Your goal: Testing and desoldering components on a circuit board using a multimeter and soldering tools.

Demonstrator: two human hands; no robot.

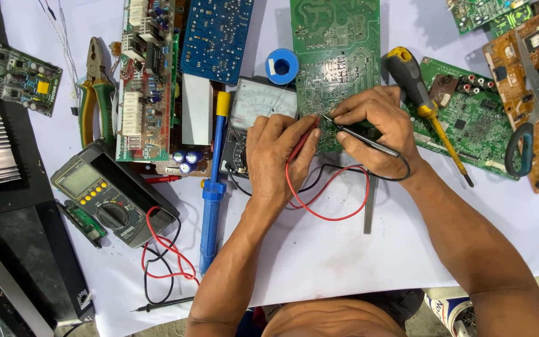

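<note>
Left hand [276, 156] pinched the red probe [304, 142], right hand [378, 128] the black probe [360, 138], both fingers closed, tips on the green board [335, 50] on the bench [319, 256]; probes looked light, stiff, best held mid-shaft.

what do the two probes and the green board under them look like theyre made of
Red probe in the left hand: seemingly matte plastic. Black probe in the right hand: plastic body, likely metal tip. Green circuit board: probably lacquered fibreglass laminate, with pale traces and solder dots.
</note>
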